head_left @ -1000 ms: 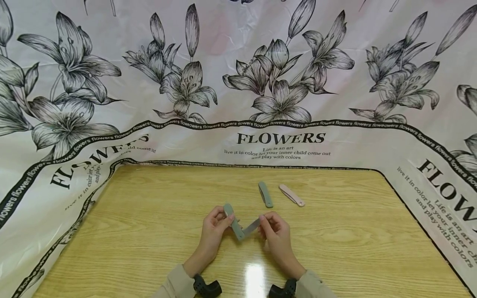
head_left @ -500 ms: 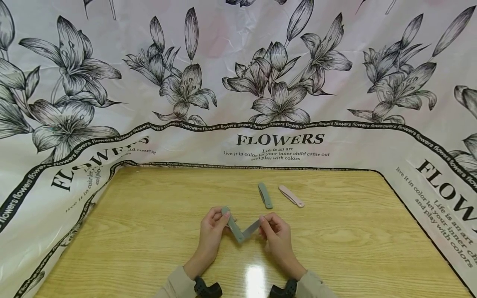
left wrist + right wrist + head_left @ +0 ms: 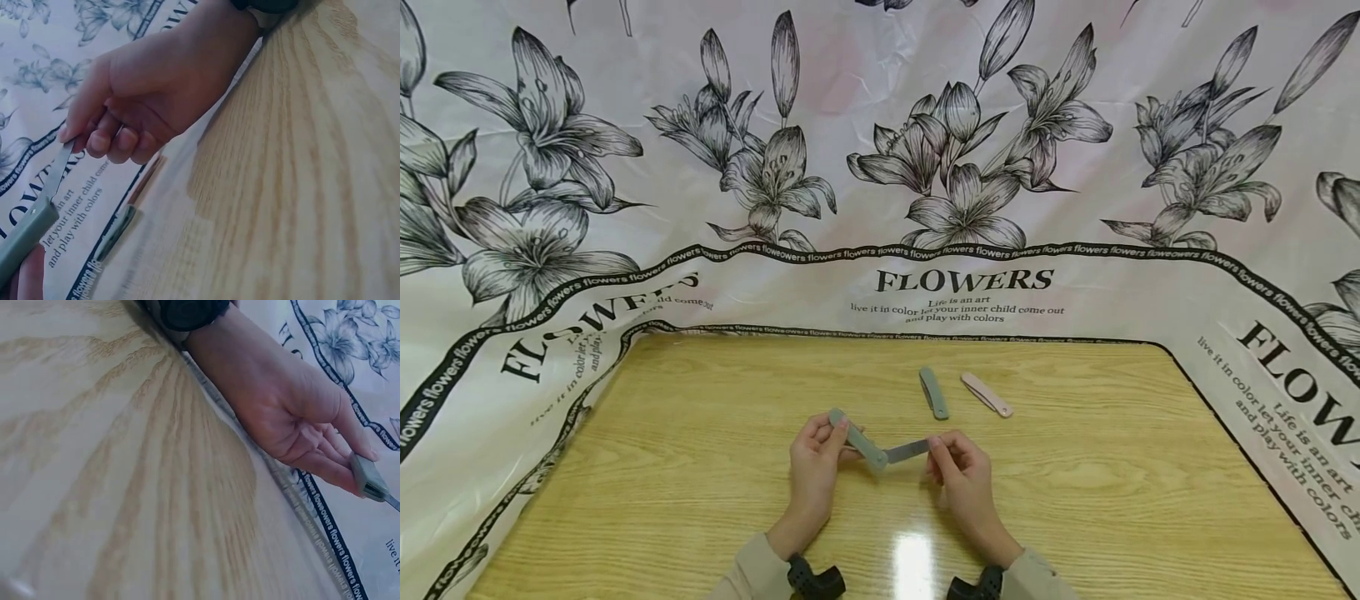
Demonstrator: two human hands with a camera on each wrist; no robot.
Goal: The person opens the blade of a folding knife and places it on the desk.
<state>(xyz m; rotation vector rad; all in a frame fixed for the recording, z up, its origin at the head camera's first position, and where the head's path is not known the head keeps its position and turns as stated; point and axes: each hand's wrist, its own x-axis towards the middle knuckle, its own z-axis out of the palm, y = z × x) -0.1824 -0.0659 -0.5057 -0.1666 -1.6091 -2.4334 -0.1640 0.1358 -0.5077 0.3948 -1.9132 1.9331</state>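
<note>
A folding knife with a sage-green handle (image 3: 861,442) and a grey metal blade (image 3: 907,451) is held above the table, its blade swung out at a wide angle. My left hand (image 3: 812,467) grips the handle near its far end, thumb on top. With thumb and fingertips, my right hand (image 3: 966,477) pinches the blade by its tip. The left wrist view shows that pinch on the blade (image 3: 59,170) from the side, with the handle (image 3: 28,237) at lower left. In the right wrist view the left fingers hold the handle (image 3: 367,477).
Beyond the hands, a folded green knife (image 3: 934,393) and a folded pink knife (image 3: 987,395) lie side by side on the wood-grain table (image 3: 700,400). A white flower-printed cloth (image 3: 820,292) surrounds the table at the back and sides.
The blade has swung further out from the handle, from a V to a wider angle. My left hand has shifted left with the handle, and the right hand slightly right with the blade.
</note>
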